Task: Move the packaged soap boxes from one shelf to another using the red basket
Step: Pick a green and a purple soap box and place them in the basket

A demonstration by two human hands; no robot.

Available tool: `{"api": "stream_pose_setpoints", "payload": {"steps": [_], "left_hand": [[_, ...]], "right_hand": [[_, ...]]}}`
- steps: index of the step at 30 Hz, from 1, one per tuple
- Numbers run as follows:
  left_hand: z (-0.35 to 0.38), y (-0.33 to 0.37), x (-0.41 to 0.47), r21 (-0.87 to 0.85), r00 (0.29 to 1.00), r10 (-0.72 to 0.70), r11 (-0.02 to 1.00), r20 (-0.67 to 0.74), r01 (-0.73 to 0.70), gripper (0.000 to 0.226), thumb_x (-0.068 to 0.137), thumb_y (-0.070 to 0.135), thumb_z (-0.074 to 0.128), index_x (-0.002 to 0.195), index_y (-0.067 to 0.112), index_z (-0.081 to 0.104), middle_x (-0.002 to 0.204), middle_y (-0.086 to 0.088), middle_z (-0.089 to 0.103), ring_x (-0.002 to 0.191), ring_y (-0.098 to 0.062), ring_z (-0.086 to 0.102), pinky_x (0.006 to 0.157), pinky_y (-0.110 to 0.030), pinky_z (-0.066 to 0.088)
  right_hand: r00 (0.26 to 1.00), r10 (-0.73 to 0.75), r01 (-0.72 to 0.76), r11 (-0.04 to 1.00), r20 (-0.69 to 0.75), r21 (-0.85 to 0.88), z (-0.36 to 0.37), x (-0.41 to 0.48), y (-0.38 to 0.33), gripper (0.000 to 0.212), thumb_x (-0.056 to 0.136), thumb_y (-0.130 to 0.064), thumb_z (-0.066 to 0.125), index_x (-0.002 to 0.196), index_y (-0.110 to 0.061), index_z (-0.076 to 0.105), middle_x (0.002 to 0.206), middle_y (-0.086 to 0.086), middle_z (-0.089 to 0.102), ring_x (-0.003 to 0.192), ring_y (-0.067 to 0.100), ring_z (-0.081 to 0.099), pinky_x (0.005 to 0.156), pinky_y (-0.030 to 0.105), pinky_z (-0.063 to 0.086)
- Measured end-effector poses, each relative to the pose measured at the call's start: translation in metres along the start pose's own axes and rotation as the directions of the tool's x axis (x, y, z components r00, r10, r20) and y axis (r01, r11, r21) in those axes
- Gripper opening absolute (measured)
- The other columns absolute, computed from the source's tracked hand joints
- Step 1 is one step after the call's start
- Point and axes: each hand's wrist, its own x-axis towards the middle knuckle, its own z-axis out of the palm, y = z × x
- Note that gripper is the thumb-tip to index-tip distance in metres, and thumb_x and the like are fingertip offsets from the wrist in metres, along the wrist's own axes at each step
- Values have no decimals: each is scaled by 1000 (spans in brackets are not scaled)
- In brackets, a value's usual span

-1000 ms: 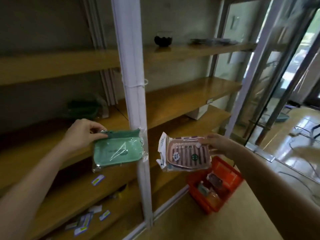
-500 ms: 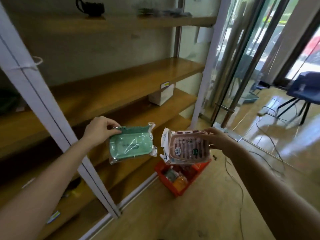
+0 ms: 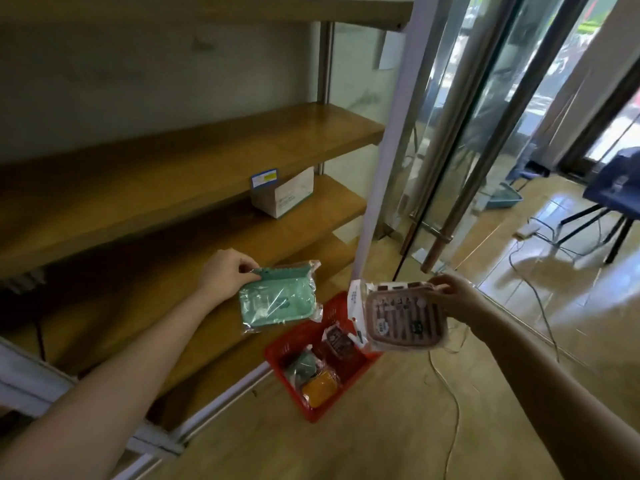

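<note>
Left hand (image 3: pixel 227 273): fingers are curled and thumb pressed down, the top left corner of the green pack (image 3: pixel 278 301) being pinched between them. The pack is wrapped in clear film and is held in the air, tilted, in front of the lower wooden shelves (image 3: pixel 173 174), up and to the left of the basket (image 3: pixel 337 311).

Right hand (image 3: pixel 453 296): fingers are bent over the top right edge of the pink pack (image 3: pixel 403 322), which is gripped there. The pack's ribbed face is turned toward the camera. It is held above the basket's right side, and part of the basket's rim is hidden behind it. The two packs are kept apart, a gap being seen between them.

The basket is set on the wooden floor (image 3: pixel 381 445), just beside the foot of the shelving. Three more packs are seen inside: a dark brown one (image 3: pixel 337 341) at the far end, a green one (image 3: pixel 303 367) in the middle, an orange one (image 3: pixel 320 388) at the near end. Their print is too blurred to be read.

A white carton (image 3: pixel 284 197) is seen on a middle shelf, near its right end, beneath a small label on the edge of the shelf above. A white post (image 3: pixel 391 150) is seen to the right of the shelves, with glass doors (image 3: pixel 485 133) beyond it. A thin cable (image 3: pixel 453 410) is trailed across the floor right of the basket. A blue chair (image 3: pixel 616 188) is seen at the far right.
</note>
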Motion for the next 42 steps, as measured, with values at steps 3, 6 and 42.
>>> {"api": "stream_pose_setpoints", "payload": {"steps": [3,6,42], "left_hand": [[22,19,20,5,1000,-23,1000,4,23,21,81,19,68,101,15,71,105,-1,69,84,-5,45,75,-24,40],[44,34,38,0,996,-84,996,16,84,23,82,16,66,104,12,69,108,-3,68,84,-6,46,76,-21,36],[612,-191,187,3,824,-563,826,54,564,24,87,22,61,110,19,67,107,3,69,66,-1,56,70,-18,45]], "right_hand": [[999,-1,3,998,38,-55,-23,33,19,20,88,-22,59,105,-12,57,97,11,65,84,21,65,61,28,51],[998,-4,11,995,66,-99,-32,78,35,15,87,-23,61,99,-15,57,95,11,66,85,24,66,71,37,57],[979,-27,49,993,200,-106,280,496,400,30,75,-33,75,96,-15,64,91,6,68,90,28,64,80,38,48]]}}
